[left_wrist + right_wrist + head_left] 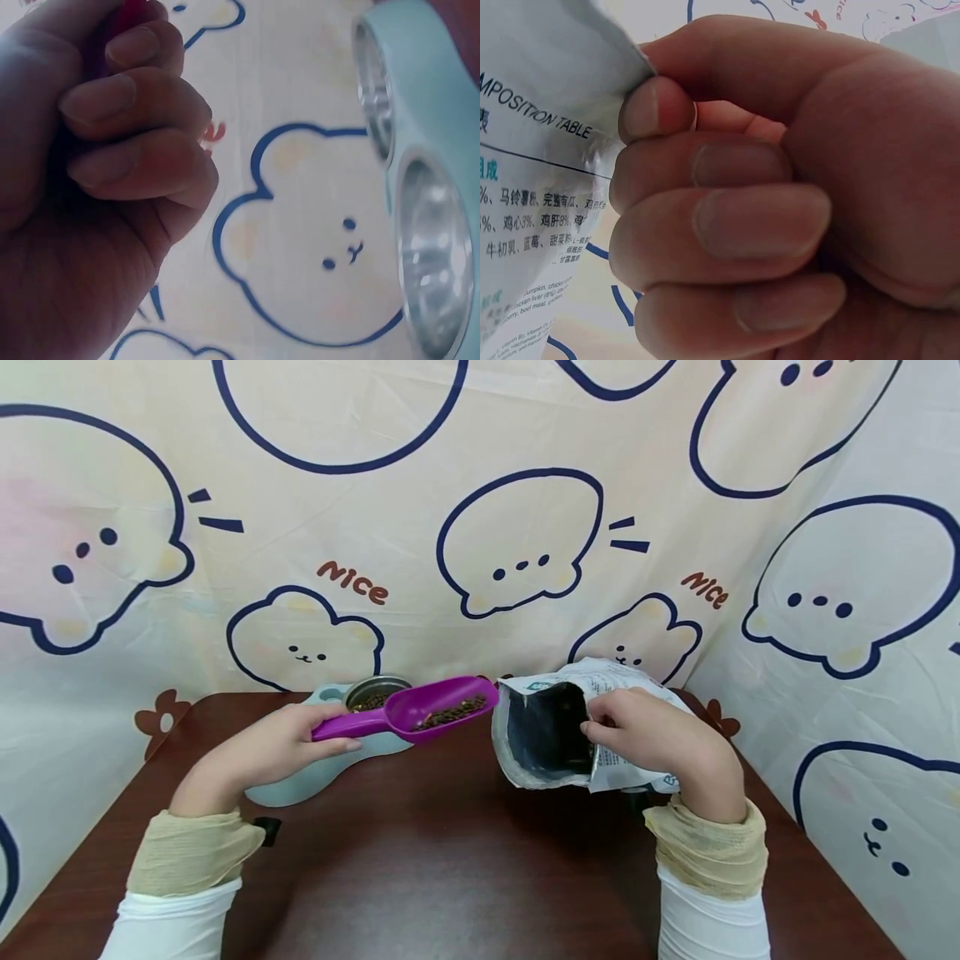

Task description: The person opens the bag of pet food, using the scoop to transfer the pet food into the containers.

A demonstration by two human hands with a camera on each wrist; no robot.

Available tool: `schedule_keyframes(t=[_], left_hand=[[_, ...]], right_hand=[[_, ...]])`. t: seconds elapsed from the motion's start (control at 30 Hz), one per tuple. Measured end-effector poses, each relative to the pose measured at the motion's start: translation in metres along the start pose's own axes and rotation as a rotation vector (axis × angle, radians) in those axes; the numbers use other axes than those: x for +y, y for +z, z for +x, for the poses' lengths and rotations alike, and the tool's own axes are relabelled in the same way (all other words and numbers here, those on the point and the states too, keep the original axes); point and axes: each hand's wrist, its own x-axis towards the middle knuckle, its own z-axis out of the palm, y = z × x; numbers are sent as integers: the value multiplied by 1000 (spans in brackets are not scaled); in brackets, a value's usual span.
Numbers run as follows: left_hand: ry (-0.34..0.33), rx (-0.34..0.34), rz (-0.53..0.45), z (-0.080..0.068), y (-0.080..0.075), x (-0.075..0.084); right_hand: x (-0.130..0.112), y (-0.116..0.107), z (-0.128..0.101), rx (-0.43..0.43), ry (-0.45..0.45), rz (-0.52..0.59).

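Observation:
My left hand (270, 745) grips the handle of a purple scoop (399, 708), its fingers curled round it in the left wrist view. Brown kibble (453, 712) lies in the scoop, whose tip reaches close to the mouth of a white pet food bag (628, 767). With thumb and index finger, my right hand (652, 731) pinches the bag's top edge. The bag lies tilted, its dark, silvery inside facing left. Behind the scoop, a pale blue bowl stand (296, 785) carries a metal bowl (393, 682) with kibble in it. The stand is partly hidden by my left hand.
Under everything is a dark brown table (420, 860). A cartoon-printed cloth (405, 543) rises along the table's back and sides. Two metal bowls in the stand show in the left wrist view, the nearer one a shiny bowl (435, 255).

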Motion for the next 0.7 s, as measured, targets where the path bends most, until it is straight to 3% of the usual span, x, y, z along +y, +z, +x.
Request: schedule_keyframes(t=[0.3, 0.43, 0.7], left_hand=[[-120, 33, 17, -32, -31, -30], [-157, 63, 77, -52, -45, -55], [-312, 79, 102, -94, -63, -110]], right_hand=[[0, 0, 1, 2, -1, 5], [0, 0, 1, -3, 5, 19], [-1, 0, 1, -11, 11, 32]])
